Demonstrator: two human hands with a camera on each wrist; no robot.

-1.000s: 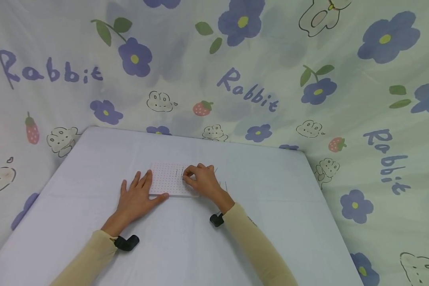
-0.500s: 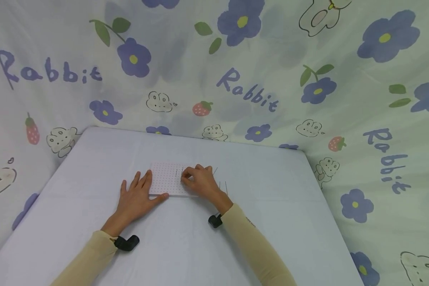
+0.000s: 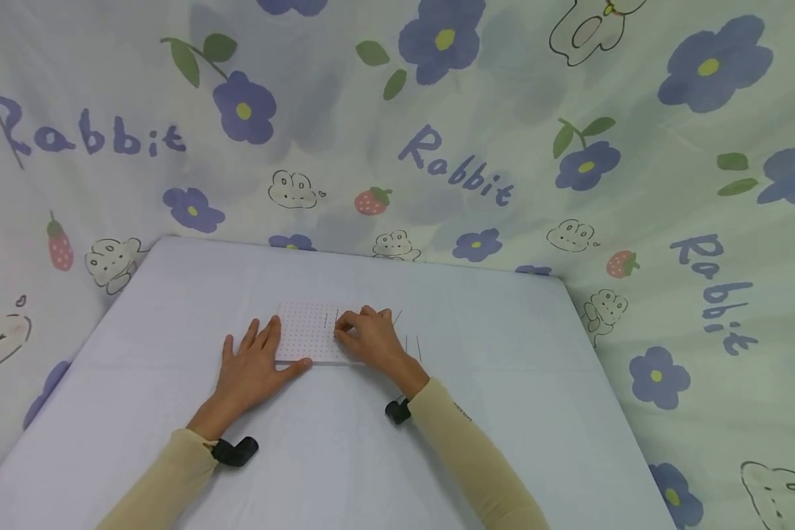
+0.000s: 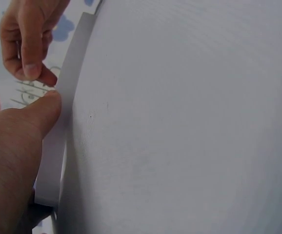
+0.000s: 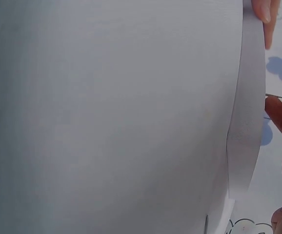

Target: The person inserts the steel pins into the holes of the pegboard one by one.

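Note:
A white board with rows of small pink dots (image 3: 301, 331) lies on the white-covered table. My left hand (image 3: 250, 364) rests at its left end with fingers spread, the thumb (image 4: 46, 112) against the near edge. Thin dark pins (image 3: 326, 321) stand up from the board, left of my right hand. Over the board's right part, my right hand (image 3: 374, 337) has thumb and forefinger together, pinching a thin pin (image 5: 276, 96) at the board's surface. The fingers hide most of that pin. The right hand also covers the board's right end.
Several more thin pins (image 3: 419, 347) lie on the table right of the board, partly behind the right hand. A patterned curtain (image 3: 344, 132) hangs behind the table (image 3: 536, 412). Each wrist wears a small black camera (image 3: 235, 451).
My right hand has shifted very slightly left over the board, its thumb and forefinger staying together. The left hand stays in place on the board. The head view has tilted a little.

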